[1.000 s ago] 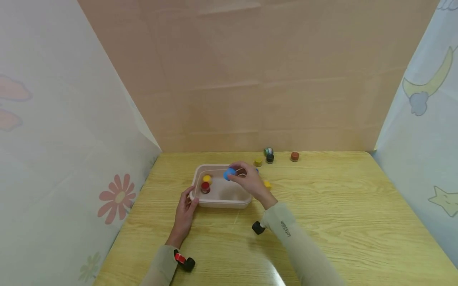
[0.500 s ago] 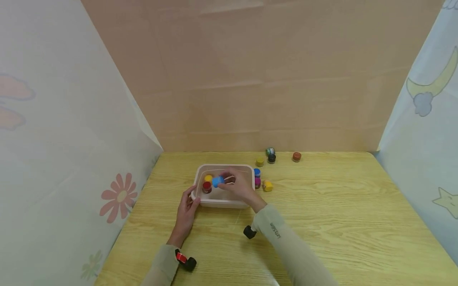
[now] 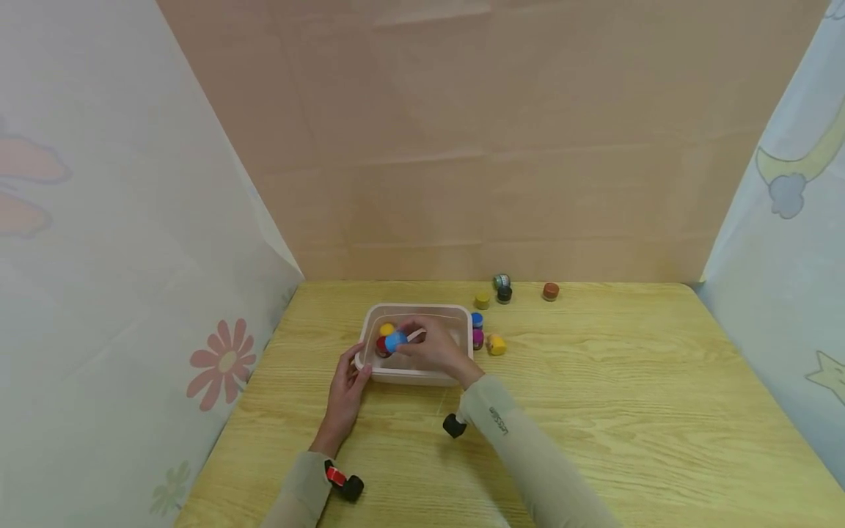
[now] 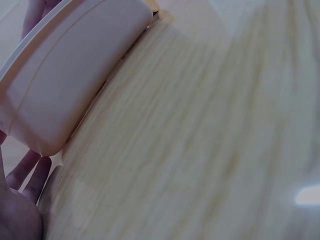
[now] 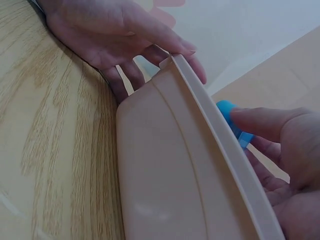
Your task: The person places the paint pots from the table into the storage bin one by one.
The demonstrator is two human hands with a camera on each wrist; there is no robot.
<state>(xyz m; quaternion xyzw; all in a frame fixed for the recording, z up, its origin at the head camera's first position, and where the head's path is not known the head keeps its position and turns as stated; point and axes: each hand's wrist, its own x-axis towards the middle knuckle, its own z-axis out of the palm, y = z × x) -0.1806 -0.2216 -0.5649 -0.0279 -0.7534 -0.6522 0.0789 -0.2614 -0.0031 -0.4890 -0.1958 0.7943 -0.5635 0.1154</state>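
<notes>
A pale pink plastic box point(image 3: 416, 378) stands on the table. My left hand point(image 3: 346, 392) grips its left front corner, thumb on the rim; the right wrist view shows this hand point(image 5: 115, 35) with the fingers round the box's end. Over the inside of the box, my right hand point(image 3: 432, 345) pinches a small blue jar point(image 3: 395, 342) between thumb and fingers. Below and beside that jar are a red-lidded jar point(image 3: 381, 345), partly hidden, and a yellow-lidded jar point(image 3: 386, 329), both in the box. The right wrist view shows the blue jar point(image 5: 227, 111) just past the rim.
Right of the box stand a blue-lidded jar point(image 3: 477, 320), a purple jar point(image 3: 477, 339) and a yellow jar point(image 3: 496, 345) on its side. Farther back are a dull yellow jar point(image 3: 482, 301), a black jar point(image 3: 505, 295), a green jar point(image 3: 502, 281) and an orange-red jar point(image 3: 551, 292).
My right hand has carried the blue jar leftward and down into the box area, over the red-lidded jar. The left hand has kept its grip on the box corner.
</notes>
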